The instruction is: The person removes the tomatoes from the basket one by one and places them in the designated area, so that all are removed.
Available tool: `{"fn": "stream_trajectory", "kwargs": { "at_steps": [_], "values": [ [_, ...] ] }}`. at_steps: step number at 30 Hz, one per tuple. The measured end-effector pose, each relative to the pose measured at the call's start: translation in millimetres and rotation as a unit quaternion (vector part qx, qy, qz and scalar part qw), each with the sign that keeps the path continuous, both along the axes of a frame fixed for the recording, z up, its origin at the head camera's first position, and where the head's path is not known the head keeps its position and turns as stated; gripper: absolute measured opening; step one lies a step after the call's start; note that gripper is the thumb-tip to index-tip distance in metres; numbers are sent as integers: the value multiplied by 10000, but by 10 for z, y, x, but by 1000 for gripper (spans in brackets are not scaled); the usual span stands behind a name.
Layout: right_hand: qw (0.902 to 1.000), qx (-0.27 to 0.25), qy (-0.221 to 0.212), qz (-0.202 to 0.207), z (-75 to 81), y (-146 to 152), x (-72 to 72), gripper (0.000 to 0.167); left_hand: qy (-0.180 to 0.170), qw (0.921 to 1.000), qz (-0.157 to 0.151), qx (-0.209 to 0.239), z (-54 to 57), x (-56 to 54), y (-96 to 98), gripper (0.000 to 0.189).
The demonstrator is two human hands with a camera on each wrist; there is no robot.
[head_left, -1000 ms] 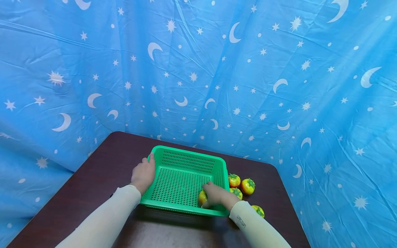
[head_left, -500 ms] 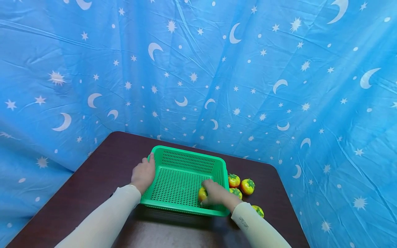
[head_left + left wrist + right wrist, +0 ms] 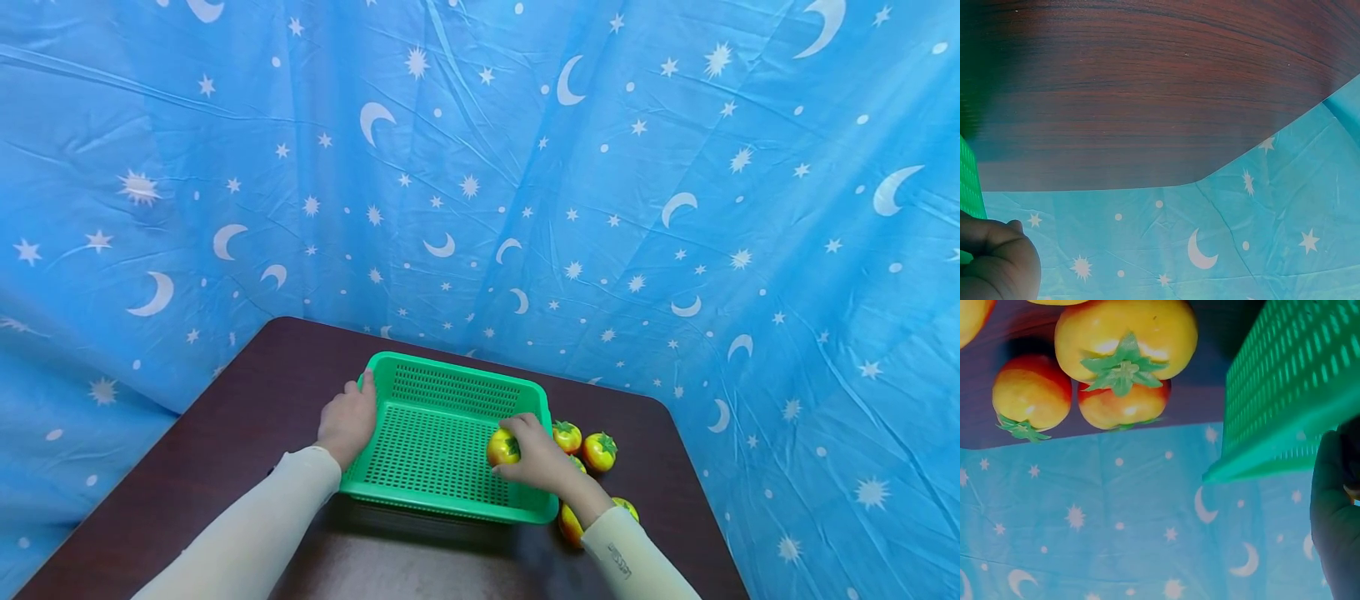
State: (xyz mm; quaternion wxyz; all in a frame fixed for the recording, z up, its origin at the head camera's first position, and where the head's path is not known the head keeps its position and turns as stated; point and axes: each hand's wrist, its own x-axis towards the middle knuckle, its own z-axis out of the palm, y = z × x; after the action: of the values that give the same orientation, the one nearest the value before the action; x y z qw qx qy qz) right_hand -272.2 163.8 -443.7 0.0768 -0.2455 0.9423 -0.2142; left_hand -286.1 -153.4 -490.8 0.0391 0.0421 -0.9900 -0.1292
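Observation:
A green plastic basket (image 3: 450, 505) with slotted walls sits on the table. My left hand (image 3: 347, 421) grips its left rim, fingers over the edge; the left wrist view catches only part of that hand (image 3: 1000, 259). Inside the basket's right end, my right hand (image 3: 540, 457) holds a yellow-red tomato (image 3: 502, 448) between thumb and fingers. In the right wrist view, this hand (image 3: 1338, 519) is dark at the edge and mostly hides what it holds. No other tomato shows in the basket.
Right of the basket lie several more tomatoes, including one at the back (image 3: 599, 452), one by the right sleeve (image 3: 570, 525) and a large near one (image 3: 1125, 337). The dark wooden table (image 3: 277, 383) ends at a blue star-and-moon curtain (image 3: 480, 167).
My right hand has moved up and slightly right with the tomato, off its low spot by the front wall. A tomato near the right sleeve now shows more. The left hand stays put.

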Motion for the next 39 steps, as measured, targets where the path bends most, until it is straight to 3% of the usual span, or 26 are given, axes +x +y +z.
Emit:
{"fn": "stream_trajectory", "kwargs": {
  "at_steps": [8, 14, 20, 39],
  "values": [
    [9974, -455, 243, -502, 134, 166, 88, 72, 14, 10000, -24, 20, -13, -7, -9, 60],
    [9939, -517, 529, -813, 182, 306, 155, 68, -8, 10000, -15, 93, -26, -14, -21, 60],
    [9913, -665, 501, -1020, 225, 450, 279, 65, -18, 9999, -29, 166, -16, 1, -20, 59],
    [9790, -769, 628, -1779, 153, 933, 612, 64, -62, 9999, -7, 149, 39, 10, -7, 57]
  ]
}}
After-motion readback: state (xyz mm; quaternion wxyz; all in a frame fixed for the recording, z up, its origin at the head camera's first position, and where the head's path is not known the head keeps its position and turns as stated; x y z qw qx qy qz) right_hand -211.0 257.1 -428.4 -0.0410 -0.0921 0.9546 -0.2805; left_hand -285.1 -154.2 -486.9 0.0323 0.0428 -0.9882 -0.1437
